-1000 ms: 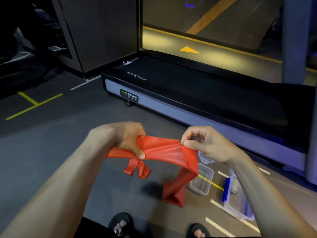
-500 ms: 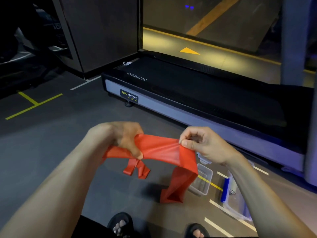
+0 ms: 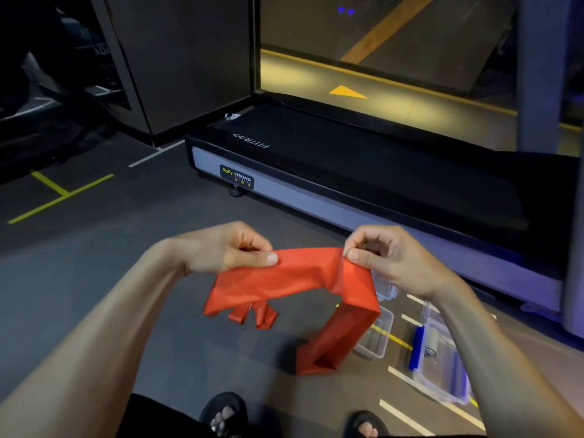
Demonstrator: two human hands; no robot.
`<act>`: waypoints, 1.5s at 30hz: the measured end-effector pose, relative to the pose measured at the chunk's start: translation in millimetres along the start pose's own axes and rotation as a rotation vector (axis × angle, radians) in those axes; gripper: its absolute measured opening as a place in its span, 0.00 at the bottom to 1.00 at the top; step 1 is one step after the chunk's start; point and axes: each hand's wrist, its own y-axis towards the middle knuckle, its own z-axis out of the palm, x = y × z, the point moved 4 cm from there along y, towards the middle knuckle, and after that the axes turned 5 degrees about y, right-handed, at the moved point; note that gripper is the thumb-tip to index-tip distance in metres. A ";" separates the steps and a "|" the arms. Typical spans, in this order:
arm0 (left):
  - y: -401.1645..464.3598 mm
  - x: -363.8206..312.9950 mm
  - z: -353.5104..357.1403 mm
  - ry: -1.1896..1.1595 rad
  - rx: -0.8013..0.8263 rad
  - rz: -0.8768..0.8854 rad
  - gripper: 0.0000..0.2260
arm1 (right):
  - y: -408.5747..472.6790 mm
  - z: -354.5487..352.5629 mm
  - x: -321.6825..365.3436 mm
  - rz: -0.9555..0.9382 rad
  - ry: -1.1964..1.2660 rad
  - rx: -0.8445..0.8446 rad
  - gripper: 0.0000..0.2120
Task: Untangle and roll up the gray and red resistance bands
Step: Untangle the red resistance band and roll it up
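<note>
A red resistance band [image 3: 294, 276] stretches flat between both hands above the floor. My left hand [image 3: 227, 248] pinches its left part between thumb and fingers, and short folded ends dangle below that grip. My right hand [image 3: 382, 254] pinches the band's top edge at the right, where it bends and hangs down in a long loop to a folded end near my feet. No gray band shows in this view.
A black treadmill deck [image 3: 363, 172] lies just ahead. Clear plastic boxes [image 3: 439, 365], one with a blue handle, sit on the floor at the lower right by white and yellow floor lines. My sandalled feet [image 3: 227, 415] are at the bottom edge.
My left hand has shifted its grip to the band's top edge, thumb now flat along it. The stretch between the hands has opened flatter and the hanging loop has swung a little.
</note>
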 end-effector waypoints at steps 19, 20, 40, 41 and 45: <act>3.3 -4.5 -0.1 -0.104 -0.020 0.085 0.12 | -5.4 -8.5 -3.8 0.010 0.014 -0.025 0.04; 2.2 -6.4 0.9 -0.142 0.014 0.094 0.13 | -5.2 -7.3 -3.2 0.011 0.035 -0.016 0.05; 24.7 3.9 6.8 0.092 -0.142 0.006 0.10 | -11.6 -9.6 5.6 -0.021 0.119 0.057 0.05; 24.5 1.7 6.3 0.077 -0.153 0.038 0.12 | -12.5 -9.7 7.4 -0.024 0.132 0.062 0.05; 10.2 -3.4 8.1 -0.210 0.090 0.081 0.08 | -13.3 -13.1 7.6 -0.022 0.176 0.038 0.03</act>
